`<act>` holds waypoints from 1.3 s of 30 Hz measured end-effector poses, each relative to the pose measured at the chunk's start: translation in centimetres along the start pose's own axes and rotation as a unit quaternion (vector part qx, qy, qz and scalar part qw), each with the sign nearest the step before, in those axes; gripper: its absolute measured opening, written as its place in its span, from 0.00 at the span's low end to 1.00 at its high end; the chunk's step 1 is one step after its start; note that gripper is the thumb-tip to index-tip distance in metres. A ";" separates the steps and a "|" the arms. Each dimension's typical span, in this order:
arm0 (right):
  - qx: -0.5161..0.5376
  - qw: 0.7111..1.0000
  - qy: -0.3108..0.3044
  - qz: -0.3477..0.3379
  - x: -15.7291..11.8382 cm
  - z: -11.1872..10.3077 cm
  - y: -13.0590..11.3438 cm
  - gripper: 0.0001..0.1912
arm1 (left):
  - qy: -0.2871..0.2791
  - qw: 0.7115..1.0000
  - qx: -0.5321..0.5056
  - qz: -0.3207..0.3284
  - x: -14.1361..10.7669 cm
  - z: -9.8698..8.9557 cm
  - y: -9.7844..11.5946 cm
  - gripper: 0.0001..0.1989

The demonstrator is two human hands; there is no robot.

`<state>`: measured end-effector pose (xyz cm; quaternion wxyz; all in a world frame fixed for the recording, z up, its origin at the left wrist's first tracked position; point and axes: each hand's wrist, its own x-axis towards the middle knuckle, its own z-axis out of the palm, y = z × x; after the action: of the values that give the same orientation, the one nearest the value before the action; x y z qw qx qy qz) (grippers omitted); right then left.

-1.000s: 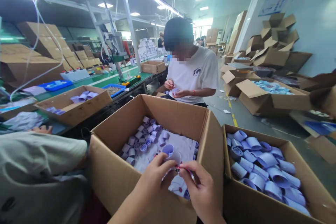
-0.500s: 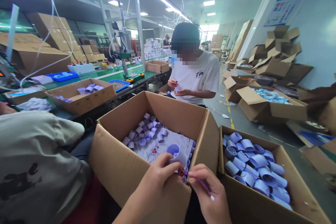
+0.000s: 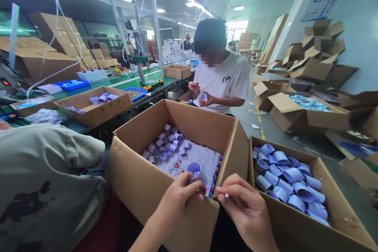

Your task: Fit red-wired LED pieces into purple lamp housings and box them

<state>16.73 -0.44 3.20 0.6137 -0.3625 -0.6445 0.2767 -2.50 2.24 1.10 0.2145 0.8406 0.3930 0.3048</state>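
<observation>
My left hand [image 3: 181, 195] is closed at the near edge of an open cardboard box, pinching a small round red-and-black part [image 3: 202, 190]. A pale purple plastic cup [image 3: 195, 170] is directly behind those fingers; whether they also grip it I cannot tell. From the red part a thin red wire [image 3: 210, 189] runs to my right hand [image 3: 243, 204], whose thumb and forefinger are closed on it. A small white end [image 3: 226, 195] pokes out by the right fingers. Inside the box, several red parts with wires [image 3: 177, 165] lie on a white sheet [image 3: 189, 157] beside purple cylinders [image 3: 161, 143].
The cardboard box [image 3: 141, 181] stands before me. At right, another box [image 3: 348, 228] holds many purple cylinders [image 3: 292, 175]. A co-worker in a white shirt [image 3: 220, 75] sits opposite, holding a cup. A grey sleeve [image 3: 73, 149] is close at left, beside a green conveyor bench [image 3: 118, 80].
My right hand has moved slightly right and up, and the wire between the hands now looks straighter and longer. The red part has turned its round face to view. The camera view shifted slightly.
</observation>
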 end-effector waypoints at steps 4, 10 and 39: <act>0.033 0.999 -0.023 0.004 0.1 0.2 0.2 0.07 | 0.004 1.000 -0.016 -0.008 -0.2 0.4 -0.6 0.11; -0.012 0.990 -0.024 0.137 -0.4 0.9 2.5 0.17 | 0.049 0.993 -0.109 -0.002 0.0 1.0 -1.7 0.11; 0.390 0.820 0.235 0.347 0.9 4.2 1.7 0.22 | 0.221 0.946 -0.052 0.232 -0.3 1.3 0.4 0.08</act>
<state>12.78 1.67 1.93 0.6998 -0.3464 -0.1502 0.6064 -1.50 1.60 0.31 0.0892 0.8077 0.2083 0.5444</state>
